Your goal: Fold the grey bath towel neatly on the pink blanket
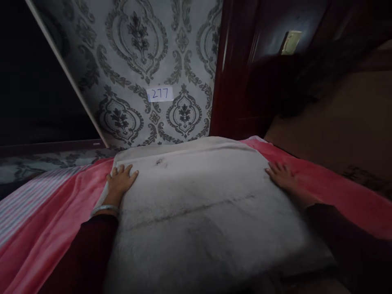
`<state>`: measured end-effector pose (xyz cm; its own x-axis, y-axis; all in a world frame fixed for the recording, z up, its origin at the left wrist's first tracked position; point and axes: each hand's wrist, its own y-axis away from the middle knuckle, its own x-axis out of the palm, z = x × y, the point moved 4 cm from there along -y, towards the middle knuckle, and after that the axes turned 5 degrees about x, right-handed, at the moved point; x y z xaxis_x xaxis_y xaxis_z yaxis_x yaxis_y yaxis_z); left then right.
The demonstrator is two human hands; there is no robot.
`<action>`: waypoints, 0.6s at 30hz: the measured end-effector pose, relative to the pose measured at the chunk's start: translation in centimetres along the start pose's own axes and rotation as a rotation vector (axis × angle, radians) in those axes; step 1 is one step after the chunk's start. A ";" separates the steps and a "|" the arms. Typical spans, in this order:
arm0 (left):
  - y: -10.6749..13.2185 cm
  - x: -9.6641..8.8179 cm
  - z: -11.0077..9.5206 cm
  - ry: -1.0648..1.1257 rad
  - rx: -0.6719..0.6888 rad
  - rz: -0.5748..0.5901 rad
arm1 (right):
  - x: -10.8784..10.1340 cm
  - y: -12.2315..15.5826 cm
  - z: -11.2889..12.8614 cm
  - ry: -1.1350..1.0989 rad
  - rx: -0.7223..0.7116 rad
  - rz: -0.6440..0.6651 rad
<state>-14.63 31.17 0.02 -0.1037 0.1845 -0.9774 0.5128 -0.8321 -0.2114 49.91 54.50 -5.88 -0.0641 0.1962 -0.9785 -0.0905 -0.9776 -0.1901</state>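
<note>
We are having a grey-white, dark-stained cloth [196, 237] before us over a red plush blanket [330, 183]; at its side edges our left hand [120, 181] and right hand [282, 176] are resting palm-down, fingers spread, clamping nothing. We should be pressing evenly outward.
</note>
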 end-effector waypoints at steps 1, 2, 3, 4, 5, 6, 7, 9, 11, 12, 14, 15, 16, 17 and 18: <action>0.1 -0.3 -0.2 0.003 0.010 -0.025 | -0.2 1.8 1.0 0.009 -0.013 0.009; 0.3 -0.5 -0.3 0.006 0.012 -0.044 | -0.4 3.6 2.4 0.017 -0.127 0.001; 0.5 -0.7 -0.4 0.007 0.008 -0.054 | -0.5 5.4 3.8 0.021 -0.257 0.009; 0.6 -1.0 -0.4 0.009 0.001 -0.057 | -0.5 6.8 4.9 0.017 -0.356 0.021; 0.7 -1.2 -0.5 0.012 -0.003 -0.053 | -0.6 7.9 5.7 0.014 -0.402 0.040; 0.8 -1.4 -0.4 0.019 0.002 -0.042 | -0.6 8.6 6.1 0.009 -0.414 0.057; 0.9 -1.6 -0.5 0.030 0.018 -0.020 | -0.7 8.9 6.3 0.004 -0.404 0.073; 1.0 -2.1 -0.6 0.063 0.075 0.038 | -1.1 8.9 6.2 -0.004 -0.372 0.093; 1.5 -2.6 -1.0 0.085 0.119 0.101 | -1.4 8.6 6.0 -0.016 -0.372 0.109; 2.2 -2.7 -1.4 0.082 0.143 0.139 | -1.5 8.5 5.9 -0.023 -0.374 0.117; 4.3 -2.7 -2.8 0.048 0.217 0.236 | -1.6 8.4 5.7 -0.042 -0.379 0.132; 5.8 -2.4 -3.7 0.025 0.271 0.290 | -1.6 8.4 5.6 -0.051 -0.381 0.140; 7.5 -2.1 -4.7 0.003 0.333 0.333 | -1.6 8.4 5.6 -0.060 -0.381 0.147; 9.3 -1.8 -5.6 -0.014 0.388 0.349 | -1.6 8.5 5.6 -0.067 -0.381 0.155; 11.0 -1.6 -6.2 -0.023 0.427 0.330 | -1.6 8.5 5.6 -0.074 -0.380 0.161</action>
<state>-3.52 25.01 -0.72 -0.0164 -0.1303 -0.9913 0.1297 -0.9834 0.1272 43.66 46.33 -5.48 -0.1195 0.0299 -0.9924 0.2990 -0.9520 -0.0648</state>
